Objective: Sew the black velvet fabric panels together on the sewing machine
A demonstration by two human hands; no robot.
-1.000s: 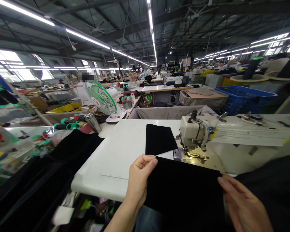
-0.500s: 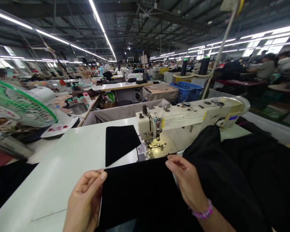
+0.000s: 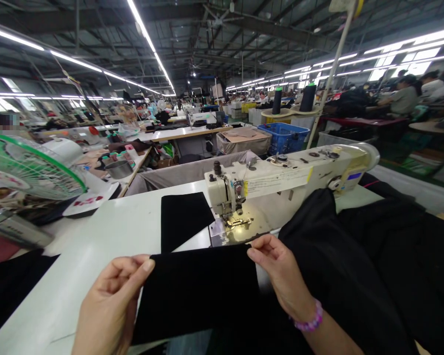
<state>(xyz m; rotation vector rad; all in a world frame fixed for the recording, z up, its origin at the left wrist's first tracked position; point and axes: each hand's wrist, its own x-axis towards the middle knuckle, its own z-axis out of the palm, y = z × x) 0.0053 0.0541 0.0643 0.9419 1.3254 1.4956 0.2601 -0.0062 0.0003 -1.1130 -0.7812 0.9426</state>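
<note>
Between my two hands a black fabric piece [image 3: 196, 291] is stretched, its upper edge nearly straight. My left hand [image 3: 113, 301] pinches its upper left corner between thumb and fingers. At the upper right corner, my right hand [image 3: 279, 271], with a beaded bracelet on the wrist, pinches the cloth the same way. Just beyond the fabric stands a white sewing machine [image 3: 281, 177], its lit needle area close to my right hand. A second black fabric piece [image 3: 183, 217] lies flat on the white table [image 3: 96, 246], left of the needle.
A large heap of black cloth [image 3: 373, 256] covers the right side. At the left are a green fan [image 3: 33, 170] and a metal canister [image 3: 17, 227]. Thread cones [image 3: 308, 97] and a blue basket [image 3: 283, 137] stand behind the machine. Co-workers sit far right.
Both hands have moved a little left with the fabric, the left one more. The held piece is raised slightly, and its lower edge now shows. The view has shifted slightly.
</note>
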